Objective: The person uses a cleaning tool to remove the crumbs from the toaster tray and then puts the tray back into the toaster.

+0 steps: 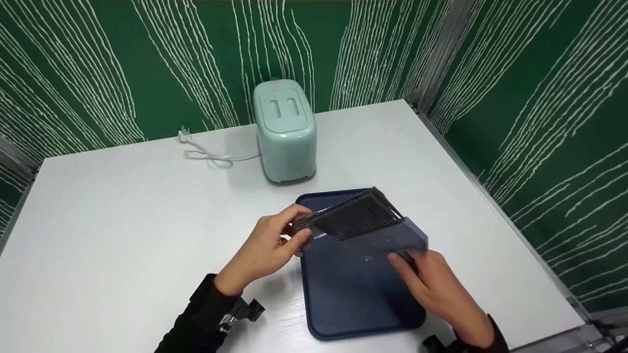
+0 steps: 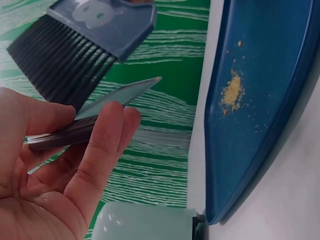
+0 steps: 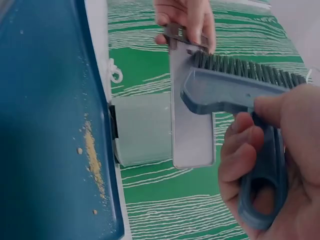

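My left hand (image 1: 267,247) pinches the dark end of a flat, shiny crumb tray (image 3: 192,140) between thumb and fingers. In my right hand (image 1: 436,282) is a blue-grey hand brush (image 3: 225,90), gripped by its looped handle. Its dark bristles (image 2: 60,57) lie against or very close to the crumb tray near the left fingers; exact contact cannot be told. Both tools are held above a dark blue serving tray (image 1: 353,299). Yellowish crumbs (image 2: 232,92) lie on that tray in a small streak, with finer specks around them. The head view hides the crumbs behind the brush.
A mint-green toaster (image 1: 287,152) stands on the white table (image 1: 147,235) behind the blue tray. Its white cord (image 1: 221,158) and plug (image 1: 183,135) lie to its left. Green walls (image 1: 324,49) with white streaks border the table at the back and right.
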{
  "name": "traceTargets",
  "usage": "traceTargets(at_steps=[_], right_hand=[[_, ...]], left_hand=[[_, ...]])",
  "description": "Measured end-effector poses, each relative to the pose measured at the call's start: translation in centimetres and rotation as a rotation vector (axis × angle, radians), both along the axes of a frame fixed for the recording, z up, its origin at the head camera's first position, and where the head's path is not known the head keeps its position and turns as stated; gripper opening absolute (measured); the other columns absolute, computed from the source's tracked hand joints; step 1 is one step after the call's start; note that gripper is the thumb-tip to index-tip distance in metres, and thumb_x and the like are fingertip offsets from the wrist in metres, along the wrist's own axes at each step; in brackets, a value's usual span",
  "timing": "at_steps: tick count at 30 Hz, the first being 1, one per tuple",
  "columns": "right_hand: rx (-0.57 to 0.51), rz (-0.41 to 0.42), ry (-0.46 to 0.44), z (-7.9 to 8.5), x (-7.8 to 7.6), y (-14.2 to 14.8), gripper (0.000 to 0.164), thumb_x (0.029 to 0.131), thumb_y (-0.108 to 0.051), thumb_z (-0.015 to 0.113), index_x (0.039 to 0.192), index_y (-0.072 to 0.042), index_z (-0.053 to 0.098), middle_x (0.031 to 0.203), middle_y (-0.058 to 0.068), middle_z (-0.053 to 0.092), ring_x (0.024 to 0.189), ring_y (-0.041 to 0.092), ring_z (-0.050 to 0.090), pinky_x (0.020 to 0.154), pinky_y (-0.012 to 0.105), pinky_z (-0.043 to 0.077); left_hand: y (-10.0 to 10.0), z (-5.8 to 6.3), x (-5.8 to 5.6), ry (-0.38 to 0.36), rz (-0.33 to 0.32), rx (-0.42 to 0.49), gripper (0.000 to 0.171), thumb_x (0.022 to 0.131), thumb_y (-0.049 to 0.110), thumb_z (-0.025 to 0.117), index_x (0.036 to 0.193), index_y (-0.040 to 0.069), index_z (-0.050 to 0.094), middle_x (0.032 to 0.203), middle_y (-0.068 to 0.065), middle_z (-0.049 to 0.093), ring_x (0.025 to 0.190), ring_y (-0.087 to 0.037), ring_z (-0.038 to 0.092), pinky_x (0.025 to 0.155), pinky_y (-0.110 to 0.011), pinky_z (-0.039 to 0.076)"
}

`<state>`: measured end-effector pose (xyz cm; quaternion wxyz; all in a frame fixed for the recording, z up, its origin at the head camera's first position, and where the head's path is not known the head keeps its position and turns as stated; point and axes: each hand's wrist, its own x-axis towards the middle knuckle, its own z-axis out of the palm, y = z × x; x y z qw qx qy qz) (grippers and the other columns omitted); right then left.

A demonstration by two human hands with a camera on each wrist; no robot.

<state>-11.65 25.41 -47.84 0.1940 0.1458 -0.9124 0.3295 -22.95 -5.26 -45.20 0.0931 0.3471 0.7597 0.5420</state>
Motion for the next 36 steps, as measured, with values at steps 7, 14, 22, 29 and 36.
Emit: traceTargets(at_steps=[7,14,22,29,36], right_hand=[[0.08,-0.167,0.009,-0.4,-0.7,0.1,0.036,0.095,-0.011,0.068,0.066,-0.02,0.048,0.06,-0.016,0.033,0.056,0.003,0.035,0.055,0.022,0.034],[0.15,-0.309,-0.049,-0.6,-0.6,1.3,0.042,0.099,-0.02,0.065,0.062,-0.018,0.044,0.058,-0.007,0.036,0.054,0.008,0.034,0.054,0.025,0.031],[0.192,-0.403,-0.001,-0.5,-0.3,2.8,0.036,0.096,-0.016,0.067,0.065,-0.013,0.049,0.058,0.0,0.042,0.054,0.016,0.04,0.053,0.032,0.033],[0.148,-0.4,0.073,0.0,0.0,2.9,0.007,0.093,-0.011,0.069,0.095,-0.005,0.067,0.067,0.006,0.055,0.058,0.019,0.048,0.055,0.038,0.039],[0.168,-0.383,0.113,-0.3,-0.2,2.8,0.014,0.091,-0.01,0.072,0.102,-0.002,0.069,0.073,0.012,0.062,0.064,0.029,0.062,0.057,0.05,0.047]], left_hand=[[-0.1,0.0,-0.1,0.002,0.004,-0.011,0.02,0.101,0.02,0.061,0.121,0.016,0.061,0.09,-0.009,0.069,0.074,-0.022,0.07,0.061,-0.029,0.061],[-0.3,0.1,-0.2,0.019,0.019,-0.009,0.022,0.101,0.017,0.061,0.123,0.013,0.061,0.091,-0.009,0.07,0.074,-0.016,0.07,0.061,-0.031,0.061],[-0.4,0.0,-0.3,0.03,0.047,-0.032,0.023,0.101,0.016,0.061,0.124,0.015,0.061,0.092,-0.001,0.068,0.074,-0.011,0.069,0.059,-0.029,0.061],[-0.5,0.0,-0.4,0.035,0.073,-0.046,0.023,0.1,0.014,0.062,0.123,0.015,0.062,0.091,-0.003,0.068,0.073,-0.011,0.069,0.059,-0.034,0.061],[-0.4,0.3,-0.2,0.029,0.058,-0.039,0.023,0.101,0.015,0.061,0.124,0.014,0.061,0.091,-0.006,0.069,0.073,-0.011,0.069,0.059,-0.03,0.061]])
